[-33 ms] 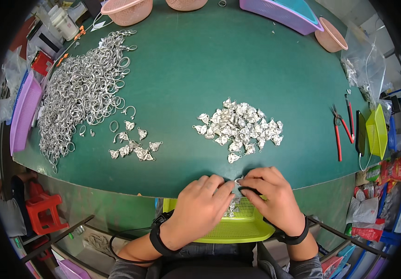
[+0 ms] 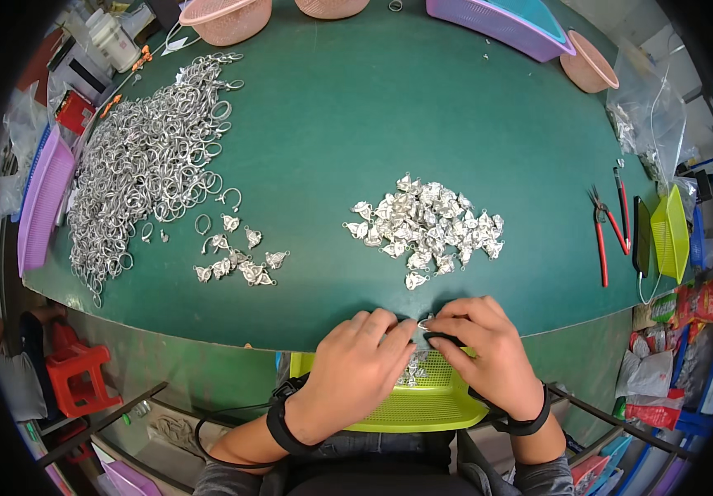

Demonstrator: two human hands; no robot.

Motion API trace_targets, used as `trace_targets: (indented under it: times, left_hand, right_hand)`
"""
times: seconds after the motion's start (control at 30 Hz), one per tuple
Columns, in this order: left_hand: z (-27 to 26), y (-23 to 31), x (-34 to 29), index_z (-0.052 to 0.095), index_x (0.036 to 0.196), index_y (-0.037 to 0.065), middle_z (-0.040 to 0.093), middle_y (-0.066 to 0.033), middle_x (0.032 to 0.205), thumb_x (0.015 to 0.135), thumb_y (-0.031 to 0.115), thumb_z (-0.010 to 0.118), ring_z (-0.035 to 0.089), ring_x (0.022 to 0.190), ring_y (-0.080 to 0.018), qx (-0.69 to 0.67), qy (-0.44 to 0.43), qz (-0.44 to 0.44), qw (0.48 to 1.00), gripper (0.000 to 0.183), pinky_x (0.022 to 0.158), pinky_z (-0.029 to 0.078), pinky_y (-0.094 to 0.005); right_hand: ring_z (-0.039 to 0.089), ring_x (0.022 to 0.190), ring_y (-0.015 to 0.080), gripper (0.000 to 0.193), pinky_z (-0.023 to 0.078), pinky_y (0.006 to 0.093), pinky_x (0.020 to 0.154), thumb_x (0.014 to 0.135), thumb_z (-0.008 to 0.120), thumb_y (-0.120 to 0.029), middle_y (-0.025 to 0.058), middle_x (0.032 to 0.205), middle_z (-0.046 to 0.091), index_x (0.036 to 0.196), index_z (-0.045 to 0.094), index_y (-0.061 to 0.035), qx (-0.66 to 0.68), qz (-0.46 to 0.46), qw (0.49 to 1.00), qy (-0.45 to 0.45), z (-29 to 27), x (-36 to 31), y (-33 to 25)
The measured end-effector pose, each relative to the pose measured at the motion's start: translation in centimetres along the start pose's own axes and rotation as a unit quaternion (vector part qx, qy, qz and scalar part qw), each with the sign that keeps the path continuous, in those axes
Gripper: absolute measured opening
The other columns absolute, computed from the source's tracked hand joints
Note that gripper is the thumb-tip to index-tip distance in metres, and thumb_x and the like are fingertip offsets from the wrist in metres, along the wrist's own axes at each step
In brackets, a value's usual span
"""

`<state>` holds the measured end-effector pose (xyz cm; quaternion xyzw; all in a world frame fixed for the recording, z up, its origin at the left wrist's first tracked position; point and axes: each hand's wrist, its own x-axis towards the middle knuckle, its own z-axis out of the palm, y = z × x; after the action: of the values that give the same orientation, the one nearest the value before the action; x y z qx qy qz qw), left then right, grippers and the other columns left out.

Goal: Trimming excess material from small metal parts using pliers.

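At the table's front edge my left hand [image 2: 361, 354] and my right hand [image 2: 489, 349] meet, fingers pinched together. Between their fingertips is a small silver ring [image 2: 423, 325], mostly covered. A dark, narrow thing [image 2: 444, 337] lies between my right thumb and forefinger; its kind is hidden. Right below my hands a yellow-green plastic basket [image 2: 406, 411] holds several small silver pieces [image 2: 412, 370]. Ahead on the table lies a heap of silver fox-head-shaped charms [image 2: 431, 219] with small loops. To its left are several more such charms [image 2: 237, 263].
A large pile of silver rings [image 2: 150, 157] covers the table's left side. Red-handled pliers [image 2: 600, 236] and a dark phone-like slab [image 2: 640, 236] lie at the right. Pink baskets [image 2: 228, 21] and a purple basket [image 2: 497, 29] line the far edge. A red stool [image 2: 80, 376] stands at left.
The small silver ring between my fingertips has shifted very slightly. Both hands stay at the table edge, and the piles are unchanged.
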<state>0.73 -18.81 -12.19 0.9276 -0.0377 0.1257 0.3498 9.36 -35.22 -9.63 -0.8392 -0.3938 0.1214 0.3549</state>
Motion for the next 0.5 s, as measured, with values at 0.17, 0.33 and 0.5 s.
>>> trace_targets:
  times: [0.17, 0.33, 0.5]
  left_hand:
    - [-0.1, 0.2, 0.3, 0.064, 0.098, 0.005, 0.051, -0.0044, 0.081, 0.073, 0.013, 0.072, 0.054, 0.07, -0.02, 0.012, -0.006, -0.009, 1.0, 0.027, 0.058, 0.046, -0.031]
    - [0.4, 0.0, 0.5, 0.067, 0.094, 0.007, 0.049, -0.0028, 0.077, 0.074, 0.013, 0.071, 0.052, 0.067, -0.0184, 0.033, -0.016, 0.004, 0.999, 0.022, 0.056, 0.044, -0.0302]
    - [-0.2, -0.2, 0.4, 0.068, 0.089, 0.008, 0.049, -0.0021, 0.076, 0.073, 0.013, 0.071, 0.052, 0.067, -0.0173, 0.024, -0.017, 0.005, 1.0, 0.017, 0.055, 0.044, -0.0299]
  right_hand:
    - [0.051, 0.077, 0.025, 0.02, 0.044, 0.0351, 0.069, 0.075, 0.066, -0.001, 0.0068, 0.087, 0.056, 0.094, 0.067, -0.0043, -0.025, 0.015, 1.0, -0.009, -0.2, 0.0, -0.2]
    - [0.048, 0.08, 0.0267, 0.029, 0.043, 0.0349, 0.07, 0.077, 0.063, 0.0, 0.0092, 0.088, 0.052, 0.105, 0.066, -0.0072, -0.047, 0.027, 0.997, 0.059, 0.4, 1.7, -0.5]
    - [0.047, 0.081, 0.027, 0.033, 0.042, 0.0356, 0.072, 0.076, 0.063, -0.001, 0.0099, 0.091, 0.05, 0.107, 0.066, -0.0094, -0.12, 0.007, 0.993, 0.015, 0.5, 1.4, -0.4]
